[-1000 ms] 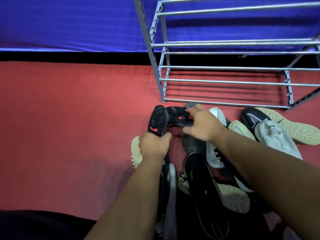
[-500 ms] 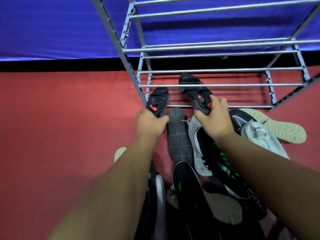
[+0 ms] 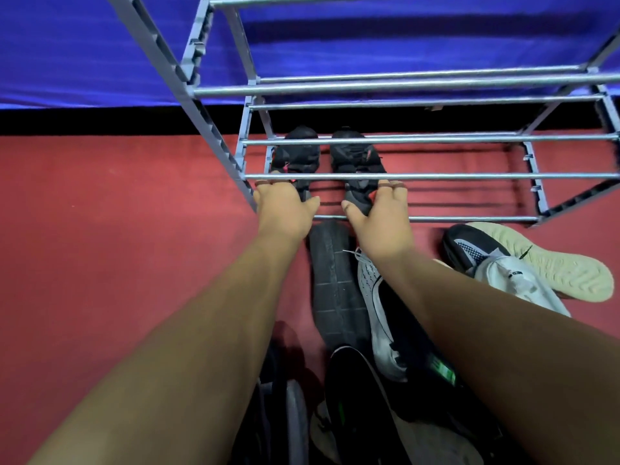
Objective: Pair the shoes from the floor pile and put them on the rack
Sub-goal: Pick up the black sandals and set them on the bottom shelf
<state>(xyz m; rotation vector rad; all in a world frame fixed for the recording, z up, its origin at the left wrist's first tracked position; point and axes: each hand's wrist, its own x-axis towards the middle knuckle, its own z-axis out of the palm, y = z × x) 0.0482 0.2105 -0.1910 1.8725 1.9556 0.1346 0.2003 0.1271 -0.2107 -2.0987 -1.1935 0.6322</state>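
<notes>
Both arms are reaching forward into the lowest level of the grey metal rack (image 3: 436,177). The left hand (image 3: 283,209) is holding the heel of the left black shoe (image 3: 297,157), with its fingers draped over the back and its thumb spread out to the side. The right hand (image 3: 377,213) is holding the heel of the right black shoe (image 3: 355,159) in the same way. A rack bar is crossing in front of the fingertips, so the curl of the fingers is hard to judge, but both hands appear to be gripping.

The two black shoes, each with a small red accent, are lying side by side at the left end of that level. Their toes are pointing toward the back, and they are near each other but apart.

The rest of the pile is lying just in front of the rack on the red floor (image 3: 100,246). A black shoe turned sole-up (image 3: 335,283) is lying between the forearms, with a white shoe (image 3: 375,313) touching it. A black shoe with green marks (image 3: 355,397) is lying nearer the camera. To the right, a white sneaker (image 3: 516,280) is lying over a cream-soled shoe (image 3: 563,266). A blue wall (image 3: 100,45) is standing behind the rack.
</notes>
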